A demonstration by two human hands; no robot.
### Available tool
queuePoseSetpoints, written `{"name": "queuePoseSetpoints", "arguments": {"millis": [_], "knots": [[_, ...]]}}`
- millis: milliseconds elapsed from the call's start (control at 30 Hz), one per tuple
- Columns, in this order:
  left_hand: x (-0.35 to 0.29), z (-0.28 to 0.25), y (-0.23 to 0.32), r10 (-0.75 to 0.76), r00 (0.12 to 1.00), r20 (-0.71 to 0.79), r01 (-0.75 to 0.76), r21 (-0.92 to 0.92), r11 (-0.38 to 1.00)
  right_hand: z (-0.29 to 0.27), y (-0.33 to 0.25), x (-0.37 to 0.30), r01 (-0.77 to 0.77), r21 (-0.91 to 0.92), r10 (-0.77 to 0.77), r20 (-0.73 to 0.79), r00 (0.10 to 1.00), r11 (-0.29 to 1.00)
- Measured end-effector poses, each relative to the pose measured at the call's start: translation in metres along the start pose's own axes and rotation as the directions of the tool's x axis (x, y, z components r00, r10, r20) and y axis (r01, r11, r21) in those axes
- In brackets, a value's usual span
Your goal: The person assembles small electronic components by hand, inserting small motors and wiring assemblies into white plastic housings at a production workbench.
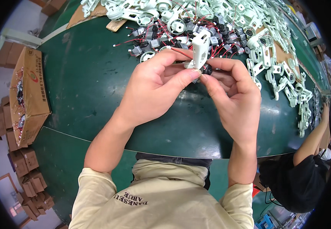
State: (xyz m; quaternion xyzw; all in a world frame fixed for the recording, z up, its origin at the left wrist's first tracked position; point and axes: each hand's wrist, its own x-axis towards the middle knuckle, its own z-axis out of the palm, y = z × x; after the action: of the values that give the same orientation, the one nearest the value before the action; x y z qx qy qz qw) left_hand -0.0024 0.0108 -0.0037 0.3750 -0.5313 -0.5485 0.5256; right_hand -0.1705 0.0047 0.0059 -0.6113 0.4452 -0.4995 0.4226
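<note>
Over the green table, my left hand [154,89] is closed on a pale mint-white plastic housing [201,47], which stands upright between my hands. Its thumb and fingers pinch the lower end. From the other side my right hand [234,97] closes in, with thumb and forefinger around a small dark motor [207,69] at the housing's base. Both thumb tips almost meet there. A red wire [180,52] runs by my left fingertips. Fingers hide most of the join, so how far the motor sits inside the housing I cannot tell.
Beyond my hands lies a pile of small motors [156,38] with red wires. White plastic housings [264,57] are heaped behind it and along the right. A cardboard box [35,87] stands at the left edge. Another person's arm [312,141] reaches in at the right.
</note>
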Motion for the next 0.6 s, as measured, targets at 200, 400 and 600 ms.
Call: {"name": "queuePoseSetpoints", "arguments": {"millis": [200, 400, 600], "knots": [[0.000, 0.010, 0.003, -0.085, 0.994, -0.073, 0.076, -0.118, 0.990, -0.007, -0.001, 0.003, 0.220, -0.420, -0.189, 0.115, 0.975, 0.881], [0.003, -0.003, 0.003, -0.100, 0.995, 0.017, 0.102, -0.130, 0.986, -0.002, 0.006, 0.003, 0.126, -0.048, -0.125, 0.035, 0.992, 0.991], [0.000, -0.003, 0.002, -0.024, 0.993, 0.114, 0.043, -0.163, 0.986, -0.002, 0.006, 0.004, 0.093, -0.011, -0.091, 0.085, 0.992, 0.996]]}}
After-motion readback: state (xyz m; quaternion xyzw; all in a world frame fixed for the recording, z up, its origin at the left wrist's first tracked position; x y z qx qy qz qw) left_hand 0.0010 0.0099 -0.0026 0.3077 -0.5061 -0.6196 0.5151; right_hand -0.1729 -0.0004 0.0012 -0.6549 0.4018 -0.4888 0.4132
